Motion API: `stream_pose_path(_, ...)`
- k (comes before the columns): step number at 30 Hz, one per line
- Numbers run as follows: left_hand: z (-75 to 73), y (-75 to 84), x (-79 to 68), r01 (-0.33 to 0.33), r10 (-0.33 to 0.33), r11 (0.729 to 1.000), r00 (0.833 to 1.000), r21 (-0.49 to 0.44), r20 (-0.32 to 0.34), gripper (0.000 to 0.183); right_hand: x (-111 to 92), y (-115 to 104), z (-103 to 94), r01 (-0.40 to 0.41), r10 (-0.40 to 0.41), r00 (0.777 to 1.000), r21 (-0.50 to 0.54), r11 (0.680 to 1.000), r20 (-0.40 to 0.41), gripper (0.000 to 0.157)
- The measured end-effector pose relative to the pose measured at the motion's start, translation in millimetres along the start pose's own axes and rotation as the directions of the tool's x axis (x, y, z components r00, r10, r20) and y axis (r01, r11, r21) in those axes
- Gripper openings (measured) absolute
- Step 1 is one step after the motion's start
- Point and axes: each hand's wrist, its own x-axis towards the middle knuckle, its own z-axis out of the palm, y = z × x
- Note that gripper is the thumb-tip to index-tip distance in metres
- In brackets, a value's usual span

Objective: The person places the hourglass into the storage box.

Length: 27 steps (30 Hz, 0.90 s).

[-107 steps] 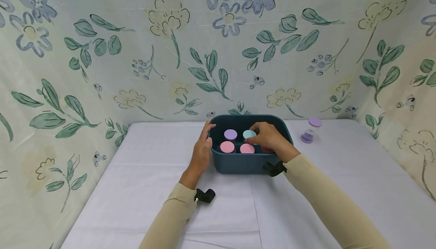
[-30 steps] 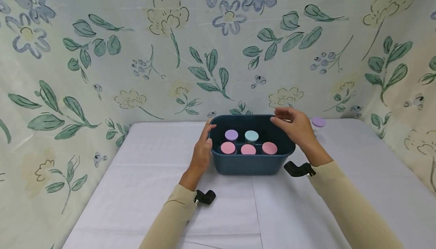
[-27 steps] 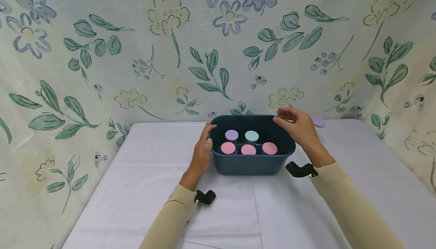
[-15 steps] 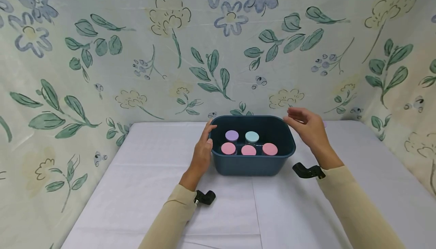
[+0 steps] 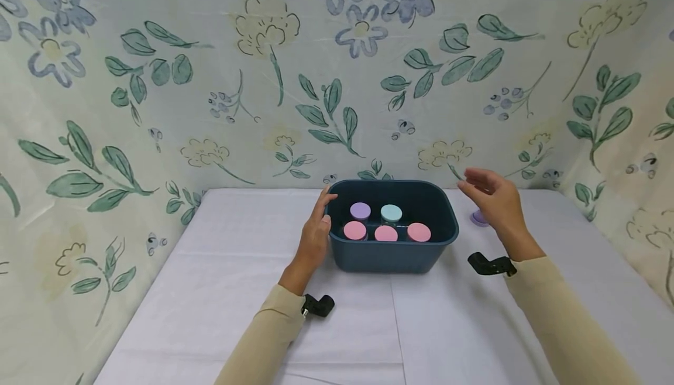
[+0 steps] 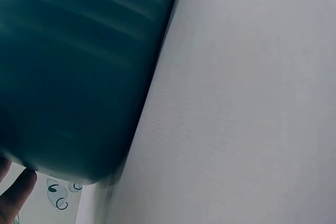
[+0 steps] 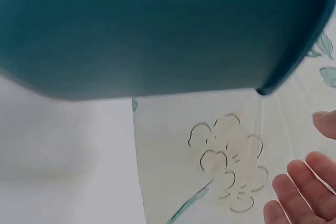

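A dark teal plastic bin [image 5: 389,256] holds several round-capped items standing upright. Their caps show in the head view: a purple cap [image 5: 360,211], a light blue cap [image 5: 391,213] and three pink caps [image 5: 386,233] along the near side. My left hand [image 5: 313,239] rests against the bin's left end, fingertips at the rim; two fingertips [image 6: 21,184] show beside its wall in the left wrist view. To the right of the bin, my right hand [image 5: 497,206] hovers with loosely bent fingers, holding nothing. Behind it, mostly hidden, is a purple-based sand timer [image 5: 478,219].
The bin stands near the back of a table covered with white cloth [image 5: 253,291]. A floral-printed curtain [image 5: 210,110] hangs behind and along both sides. Each wrist carries a small black camera [image 5: 319,306].
My right hand has come out of the bin, away from the light blue cap, and moved right past the rim. It now covers most of the sand timer. My left hand has stayed put.
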Motion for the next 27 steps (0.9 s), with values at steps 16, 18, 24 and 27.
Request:
stream_pose_path(16, 1.2, -1.8, 0.0, 0.021, -0.021, 1.000, 1.000, -0.018, 0.009, 0.049, 10, 26, -17.1, -0.079, 0.079, 0.997, -0.035, 0.996, -0.011, 0.068)
stream_pose_path(18, 0.9, -2.0, -0.2, 0.019, -0.019, 1.000, 1.000, -0.019, 0.009, 0.049, 11, 28, -18.7, -0.089, 0.089, 0.996, -0.028, 0.996, -0.009, 0.069)
stream_pose_path(24, -0.7, -2.3, -0.6, 0.011, -0.011, 1.000, 1.000, -0.010, 0.007, 0.050, 17, 33, -21.6, -0.124, 0.124, 0.992, -0.011, 0.992, -0.021, 0.069)
stream_pose_path(27, -1.5, -1.8, -0.9, 0.010, -0.010, 1.000, 1.000, -0.005, 0.004, 0.050, 20, 36, -22.4, -0.145, 0.145, 0.989, -0.013, 0.989, -0.025, 0.072)
